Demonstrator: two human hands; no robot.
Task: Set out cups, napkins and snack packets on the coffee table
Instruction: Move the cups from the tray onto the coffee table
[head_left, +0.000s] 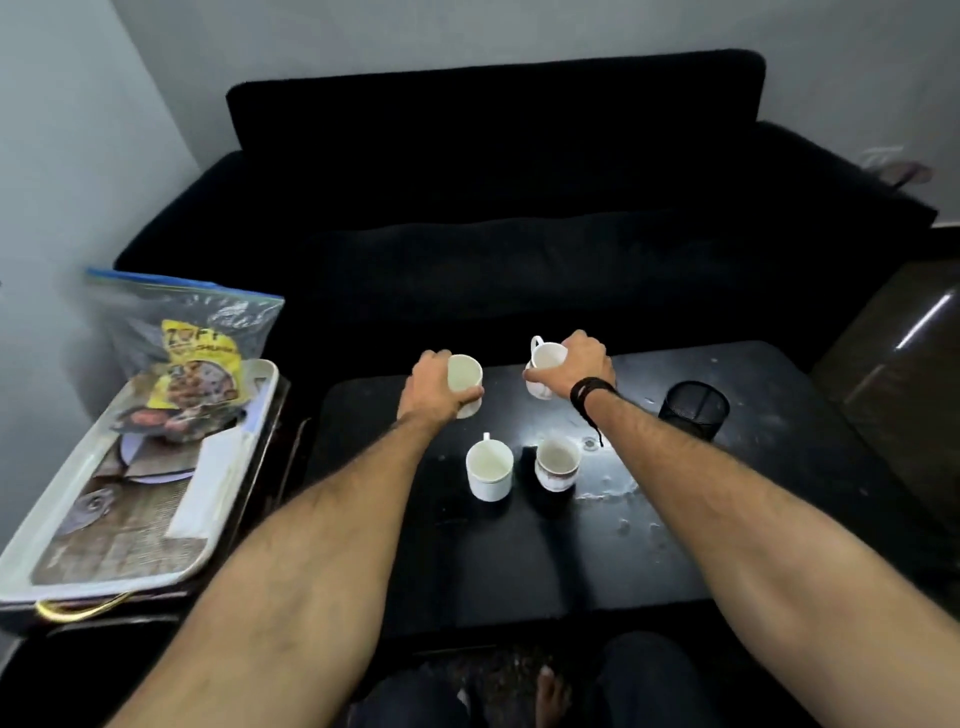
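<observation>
Nearest me, just short of my hands, I see two cups standing on the coffee table (519, 561): a plain white cup (489, 472) and a patterned cup (557, 464). Beyond them my left hand (434, 384) wraps a handleless cup (466, 383); my right hand (582, 364) grips a handled cup (543, 370).

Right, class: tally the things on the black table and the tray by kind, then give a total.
Cups: 4, one in the left hand, one in the right hand, two standing on the table
Mesh pots: 1
Bags on the tray: 1
Total: 6
</observation>
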